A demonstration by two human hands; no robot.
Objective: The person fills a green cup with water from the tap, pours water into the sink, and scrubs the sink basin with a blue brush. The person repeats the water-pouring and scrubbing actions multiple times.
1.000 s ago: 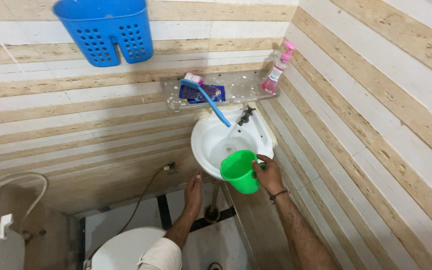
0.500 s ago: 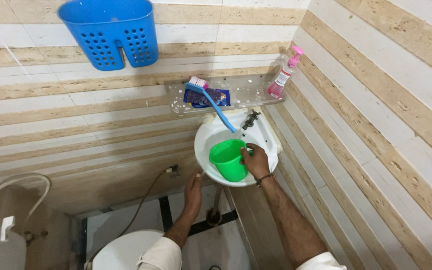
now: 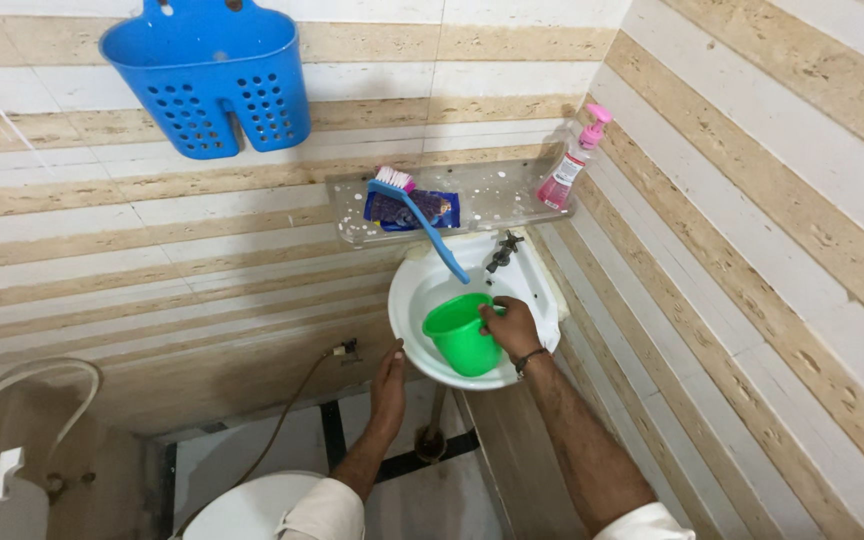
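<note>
One green mug [image 3: 460, 335] in right hand [image 3: 510, 327], over basin [image 3: 542, 300].

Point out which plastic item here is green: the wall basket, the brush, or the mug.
The mug, held by the right hand inside the sink. The basket and brush are blue.

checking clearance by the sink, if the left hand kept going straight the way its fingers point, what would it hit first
The left hand points up toward the white basin's front-left rim, and its fingertips look at or almost on it. So the rim comes first, though depth is hard to judge from this view.
</note>
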